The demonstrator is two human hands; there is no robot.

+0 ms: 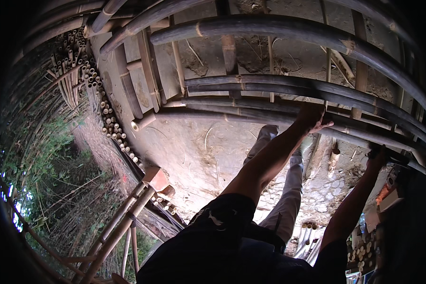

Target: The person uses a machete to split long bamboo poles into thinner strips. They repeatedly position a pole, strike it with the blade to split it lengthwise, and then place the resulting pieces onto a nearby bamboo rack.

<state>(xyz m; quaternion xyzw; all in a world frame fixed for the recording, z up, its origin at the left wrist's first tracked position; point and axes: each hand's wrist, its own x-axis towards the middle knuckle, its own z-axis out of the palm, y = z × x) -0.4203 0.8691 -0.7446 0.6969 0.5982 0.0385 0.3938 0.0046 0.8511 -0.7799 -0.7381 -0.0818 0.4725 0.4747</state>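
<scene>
Several long dark bamboo poles [265, 115] lie side by side across a bamboo frame in front of me. My left hand [312, 117] is closed over the near poles, its thumb sticking out to the right. Farther right, my right hand [377, 159] grips a dark hand tool [394, 157] beside the right end of the poles. Shadow hides the tool's exact kind. A thicker curved bamboo pole [274, 27] crosses the frame beyond, resting over upright-running crosspieces [229, 52].
Stacked bamboo poles [110, 116] show cut ends along the left, beside green brush [47, 146]. A bamboo railing [120, 227] stands at lower left near a reddish block [156, 179]. Short bamboo pieces [333, 161] lie on the dirt floor [194, 156] under the frame.
</scene>
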